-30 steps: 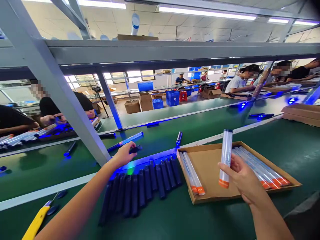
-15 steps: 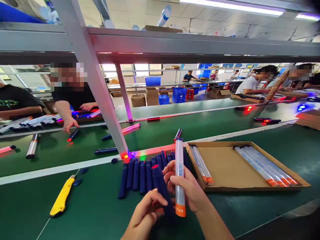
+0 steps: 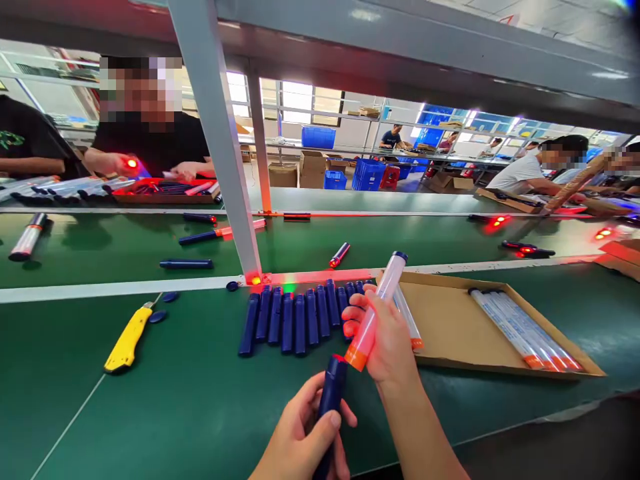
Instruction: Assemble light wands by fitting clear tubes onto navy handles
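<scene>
My left hand (image 3: 313, 423) is wrapped round a dark blue flashlight handle (image 3: 330, 393), its open top end glowing red. In my right hand (image 3: 387, 327) is a clear plastic tube (image 3: 393, 275) with a dark cap at the top and an orange band at the bottom. The tube is tilted, and its orange end is right by the handle's top; whether they touch I cannot tell. Red light shines through the tube onto my fingers. Behind my hands lies a row of several dark blue handles (image 3: 300, 323) on the green table.
A shallow cardboard tray (image 3: 445, 327) at right holds several clear tubes (image 3: 525, 330). To the left lies a yellow utility knife (image 3: 129, 339) near small dark caps (image 3: 158, 317). A metal post (image 3: 220, 140) rises at the table's back edge. Co-workers sit across the green belt (image 3: 115, 250).
My right hand has tipped the tube and brought its orange end to the handle's top. My left hand has shifted its grip round the handle. The co-worker across has lifted a lit piece.
</scene>
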`<state>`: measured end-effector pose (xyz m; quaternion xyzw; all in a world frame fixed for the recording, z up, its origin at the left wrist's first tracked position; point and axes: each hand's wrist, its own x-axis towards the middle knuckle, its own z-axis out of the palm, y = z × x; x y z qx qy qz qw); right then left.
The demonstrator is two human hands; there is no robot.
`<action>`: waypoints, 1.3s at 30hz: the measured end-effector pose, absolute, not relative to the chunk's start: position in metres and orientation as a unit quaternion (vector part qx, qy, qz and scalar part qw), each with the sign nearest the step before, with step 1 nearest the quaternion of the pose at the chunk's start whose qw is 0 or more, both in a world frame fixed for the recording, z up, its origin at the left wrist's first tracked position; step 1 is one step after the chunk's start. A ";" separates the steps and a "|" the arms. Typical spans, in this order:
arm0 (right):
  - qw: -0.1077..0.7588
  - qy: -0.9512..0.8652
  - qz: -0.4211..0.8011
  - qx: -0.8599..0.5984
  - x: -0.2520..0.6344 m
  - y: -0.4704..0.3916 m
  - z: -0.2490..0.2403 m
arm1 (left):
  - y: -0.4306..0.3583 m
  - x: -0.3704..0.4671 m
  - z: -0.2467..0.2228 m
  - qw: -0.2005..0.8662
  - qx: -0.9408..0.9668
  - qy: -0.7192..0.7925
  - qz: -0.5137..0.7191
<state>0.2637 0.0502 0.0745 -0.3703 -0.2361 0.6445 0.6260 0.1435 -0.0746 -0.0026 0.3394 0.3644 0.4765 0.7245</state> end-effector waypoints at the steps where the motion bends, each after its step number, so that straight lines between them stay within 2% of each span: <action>1: 0.629 -0.242 0.642 -0.364 0.262 0.049 0.074 | -0.076 0.146 -0.005 0.715 0.347 0.383 0.471; 6: 0.657 -0.284 0.611 -0.338 0.259 0.041 0.073 | -0.077 0.152 -0.004 0.641 0.419 0.472 0.436; 13: 0.671 -0.309 0.573 -0.356 0.257 0.040 0.077 | -0.076 0.148 -0.004 0.349 0.648 0.533 0.417; 20: 0.657 -0.312 0.575 -0.374 0.257 0.040 0.076 | -0.075 0.155 0.002 0.167 0.736 0.542 0.368; 24: 0.673 -0.299 0.540 -0.408 0.254 0.039 0.076 | -0.072 0.156 0.005 0.109 0.738 0.563 0.356; 29: 0.703 -0.299 0.486 -0.425 0.251 0.041 0.075 | -0.066 0.158 -0.002 0.108 0.722 0.578 0.366; 33: 0.710 -0.316 0.508 -0.370 0.252 0.042 0.080 | -0.058 0.143 0.006 0.269 0.689 0.561 0.372; 36: 0.687 -0.377 0.553 -0.284 0.250 0.037 0.089 | -0.046 0.120 0.041 0.368 0.661 0.526 0.389; 39: 0.625 -0.497 0.556 -0.229 0.241 0.030 0.093 | -0.028 0.104 0.099 0.359 0.653 0.463 0.480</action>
